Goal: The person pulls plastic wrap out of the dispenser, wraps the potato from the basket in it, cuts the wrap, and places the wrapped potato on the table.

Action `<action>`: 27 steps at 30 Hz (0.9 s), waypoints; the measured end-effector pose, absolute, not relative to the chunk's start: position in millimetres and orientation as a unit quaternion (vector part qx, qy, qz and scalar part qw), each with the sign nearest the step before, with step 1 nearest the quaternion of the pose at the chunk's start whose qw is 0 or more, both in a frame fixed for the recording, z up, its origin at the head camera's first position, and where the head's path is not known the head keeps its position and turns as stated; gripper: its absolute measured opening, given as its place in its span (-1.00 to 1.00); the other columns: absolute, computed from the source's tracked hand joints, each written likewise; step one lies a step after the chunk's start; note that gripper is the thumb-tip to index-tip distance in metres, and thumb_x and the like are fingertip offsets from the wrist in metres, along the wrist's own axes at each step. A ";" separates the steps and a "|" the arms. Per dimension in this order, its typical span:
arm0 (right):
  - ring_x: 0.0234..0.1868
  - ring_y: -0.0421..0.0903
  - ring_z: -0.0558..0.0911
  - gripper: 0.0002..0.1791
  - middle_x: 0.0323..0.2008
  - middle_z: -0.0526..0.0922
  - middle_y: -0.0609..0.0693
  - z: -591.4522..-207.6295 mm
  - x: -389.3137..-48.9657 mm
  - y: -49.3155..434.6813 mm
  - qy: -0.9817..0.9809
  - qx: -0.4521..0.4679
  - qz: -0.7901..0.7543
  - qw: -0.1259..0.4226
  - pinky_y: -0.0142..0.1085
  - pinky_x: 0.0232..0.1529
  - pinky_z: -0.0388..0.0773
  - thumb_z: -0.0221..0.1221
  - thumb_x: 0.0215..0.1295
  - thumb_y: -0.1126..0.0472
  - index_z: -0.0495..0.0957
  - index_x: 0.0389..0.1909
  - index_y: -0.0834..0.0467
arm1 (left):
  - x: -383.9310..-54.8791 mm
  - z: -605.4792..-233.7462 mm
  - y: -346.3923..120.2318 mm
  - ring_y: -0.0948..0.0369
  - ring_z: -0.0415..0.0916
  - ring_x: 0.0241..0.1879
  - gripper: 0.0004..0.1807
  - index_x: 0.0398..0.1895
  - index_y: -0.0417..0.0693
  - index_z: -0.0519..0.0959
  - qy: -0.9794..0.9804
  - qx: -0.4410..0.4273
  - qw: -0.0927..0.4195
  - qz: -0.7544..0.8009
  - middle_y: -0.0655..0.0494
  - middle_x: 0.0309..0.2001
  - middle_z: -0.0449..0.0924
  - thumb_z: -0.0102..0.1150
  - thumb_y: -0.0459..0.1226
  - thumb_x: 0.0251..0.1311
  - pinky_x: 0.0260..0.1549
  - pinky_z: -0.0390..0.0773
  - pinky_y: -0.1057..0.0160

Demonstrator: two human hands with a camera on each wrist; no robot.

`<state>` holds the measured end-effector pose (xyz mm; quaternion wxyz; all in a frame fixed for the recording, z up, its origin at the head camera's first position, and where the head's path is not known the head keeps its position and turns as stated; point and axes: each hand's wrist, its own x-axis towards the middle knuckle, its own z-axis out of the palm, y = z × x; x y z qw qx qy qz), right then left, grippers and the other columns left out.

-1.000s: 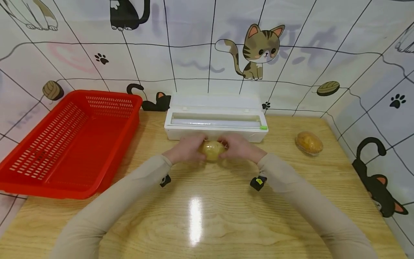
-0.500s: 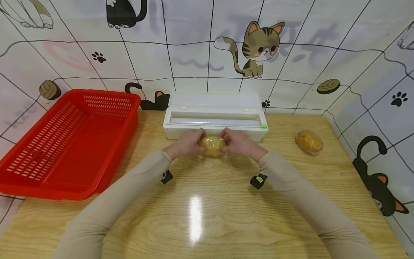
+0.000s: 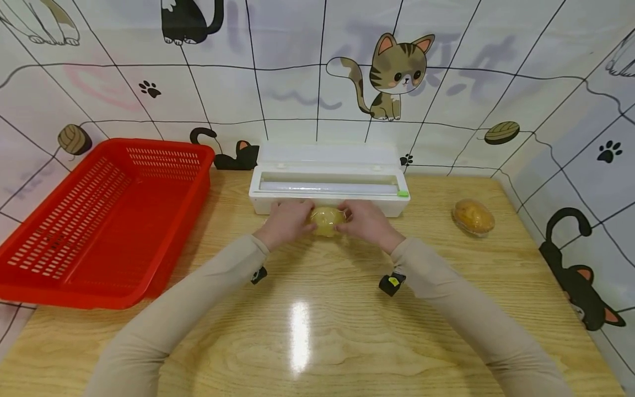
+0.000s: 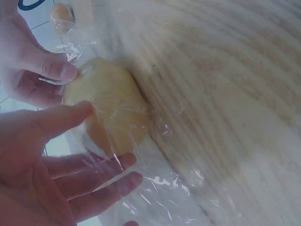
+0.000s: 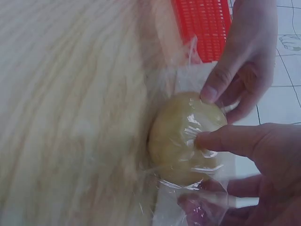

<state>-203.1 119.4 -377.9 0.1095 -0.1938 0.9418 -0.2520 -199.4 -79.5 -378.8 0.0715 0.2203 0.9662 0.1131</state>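
Note:
A smooth, pale-yellow potato-like item (image 3: 326, 221) lies between my two hands, draped in clear plastic wrap (image 4: 164, 181). My left hand (image 3: 289, 220) holds its left side, thumb on the item, fingers reaching along the film. From the other side my right hand (image 3: 366, 221) holds it, with its thumb pressed to the wrapped surface in the right wrist view and its fingers at the film behind. Right behind the hands stands a white cling film dispenser (image 3: 327, 203), lid up, its film roll (image 3: 332, 188) showing inside.
A red perforated plastic basket (image 3: 134, 220) stands at the left of the wooden table (image 3: 347, 331). Toward the right lies an orange-yellow item in clear wrap (image 3: 473, 216). A cat-patterned wall covering (image 3: 288, 99) rises behind the table and along the right.
Both hands and the wrapped yellow item have moved slightly away from me, closer to the dispenser. The fingers have shifted around the film. Basket and dispenser stay put.

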 end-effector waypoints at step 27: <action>-0.43 0.00 0.54 -0.46 -0.17 0.63 0.18 -357.9 -181.0 166.2 0.979 -0.145 -0.137 0.029 -0.17 -0.51 0.47 0.29 0.19 -0.12 0.61 -0.05 0.26 | -190.1 -363.8 -64.8 -0.02 0.58 -0.30 -0.62 -0.16 -0.09 0.53 0.980 0.197 0.027 -0.018 0.01 -0.34 0.64 0.30 -0.01 0.16 -0.04 0.32 -0.27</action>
